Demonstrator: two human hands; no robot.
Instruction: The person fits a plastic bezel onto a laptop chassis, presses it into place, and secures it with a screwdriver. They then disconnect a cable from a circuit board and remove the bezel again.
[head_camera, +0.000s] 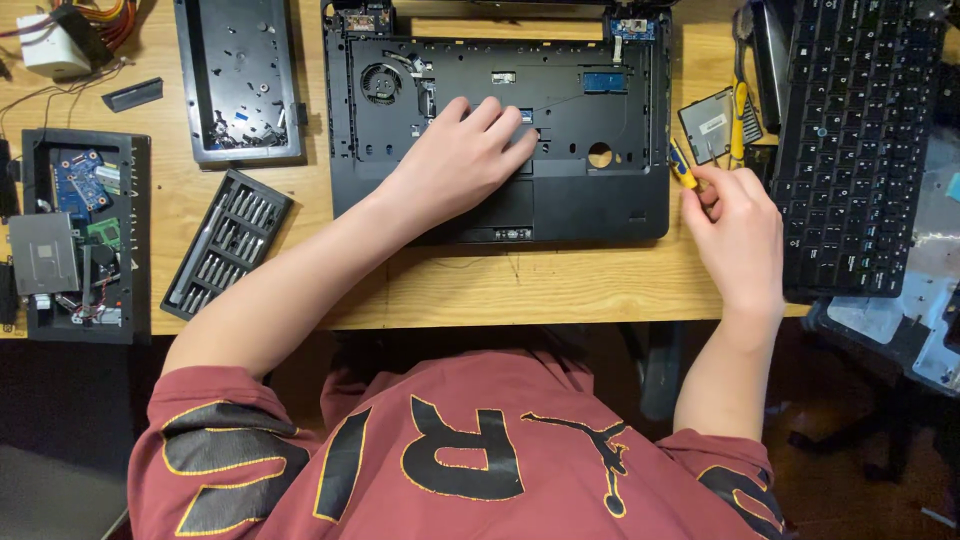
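Observation:
A black laptop base (600, 205) with its keyboard removed lies on the wooden table (520, 285); a fan and small boards show inside. My left hand (462, 155) rests flat on the base near its middle, fingers spread and holding nothing. My right hand (735, 225) is just off the base's right edge, fingers closed on a small screwdriver with a yellow and blue handle (682, 167).
A detached black keyboard (855, 140) lies at the right. A grey square cover (708, 124) and yellow tools sit beside it. A screwdriver bit case (228, 240), a black tray with screws (238, 80) and an opened device with circuit boards (80, 230) are at the left.

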